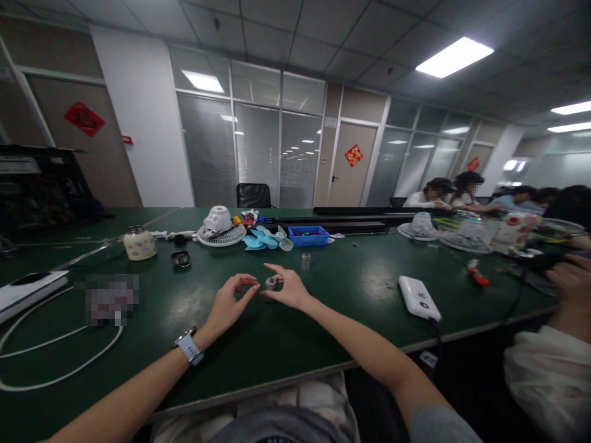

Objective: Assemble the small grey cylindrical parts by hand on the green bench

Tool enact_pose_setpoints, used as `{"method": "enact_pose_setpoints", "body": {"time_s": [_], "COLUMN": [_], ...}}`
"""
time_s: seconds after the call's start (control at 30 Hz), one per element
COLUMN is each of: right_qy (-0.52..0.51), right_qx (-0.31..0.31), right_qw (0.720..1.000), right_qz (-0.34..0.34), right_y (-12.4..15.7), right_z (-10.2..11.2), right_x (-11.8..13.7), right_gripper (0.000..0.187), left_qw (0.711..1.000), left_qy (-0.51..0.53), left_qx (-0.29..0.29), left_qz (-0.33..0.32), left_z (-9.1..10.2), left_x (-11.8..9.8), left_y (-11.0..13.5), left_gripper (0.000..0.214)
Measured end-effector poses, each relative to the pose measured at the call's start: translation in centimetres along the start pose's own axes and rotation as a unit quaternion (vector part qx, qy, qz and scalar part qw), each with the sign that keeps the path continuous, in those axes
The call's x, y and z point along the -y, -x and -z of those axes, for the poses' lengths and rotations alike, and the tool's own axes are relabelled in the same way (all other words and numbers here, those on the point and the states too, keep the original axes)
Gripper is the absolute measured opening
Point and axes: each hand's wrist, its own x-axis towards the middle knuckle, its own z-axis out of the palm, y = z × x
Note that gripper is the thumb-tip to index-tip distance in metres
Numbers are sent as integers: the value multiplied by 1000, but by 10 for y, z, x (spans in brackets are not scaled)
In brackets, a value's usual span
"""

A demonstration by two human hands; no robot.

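Both hands meet over the green table (258,344), just in front of the body. The right hand (287,289) pinches a small grey part (272,283), round and short, between the thumb and a bent finger. Its forefinger sticks out straight, and the part sits just above the tabletop. The left hand (229,303), with a wristwatch (188,346) on its wrist, has thumb and forefinger curled until the tips almost meet just beside the part. Cannot tell whether they grip anything or touch it. Judgement: fine two-handed work on this one part, at a fitting or inspecting stage. The next move calls for a firm right-hand pinch and a precise left-hand approach, since the part is small and would roll if dropped. Just beyond the hands a small cylinder (305,261) stands upright, and a black ring (181,259) lies to the left near a white jar (139,243). Further back are a fan grille with motor housing (220,229), loose blue fan blades (265,239) and a blue tray (308,235). A white power strip (419,297) lies to the right and a white cable (60,357) loops at the left. A co-worker's hand (575,280) is at the right edge, and other people sit at the far end. The room is an office with glass partitions, red door decorations, an empty black chair (253,195) and lit ceiling panels.
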Motion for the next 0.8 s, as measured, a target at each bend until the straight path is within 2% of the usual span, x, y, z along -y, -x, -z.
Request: {"method": "enact_pose_setpoints", "body": {"time_s": [0.07,0.13,0.37,0.5,0.6,0.67,0.73,0.8], "right_qy": [10,21,54,52,54,51,45,43], "right_qx": [26,25,8,9,10,9,11,14], "right_qw": [1000,999,998,998,998,998,998,998], "right_qz": [2,-8,-11,-16,-26,-30,-34,-39], "right_y": [5,9,13,12,12,12,13,14], "right_z": [-11,-14,-13,-13,-13,-12,-12,-13], "right_x": [3,3,5,7,8,9,9,10], "right_gripper": [77,76,71,70,71,71,73,73], "left_qw": [1000,999,995,993,996,996,994,994], "left_qy": [7,20,70,85,76,75,77,66], "left_qx": [17,39,53,61,31,-22,-71,-71], "left_qz": [-17,-13,53,48,37,32,37,57], "left_z": [-3,-6,-12,-18,-19,-15,-7,1], "left_x": [-4,-5,-9,-13,-17,-17,-11,1], "left_y": [-1,-3,-15,-19,-22,-24,-23,-19], "left_gripper": [33,35,46,42,40,40,41,43]}}
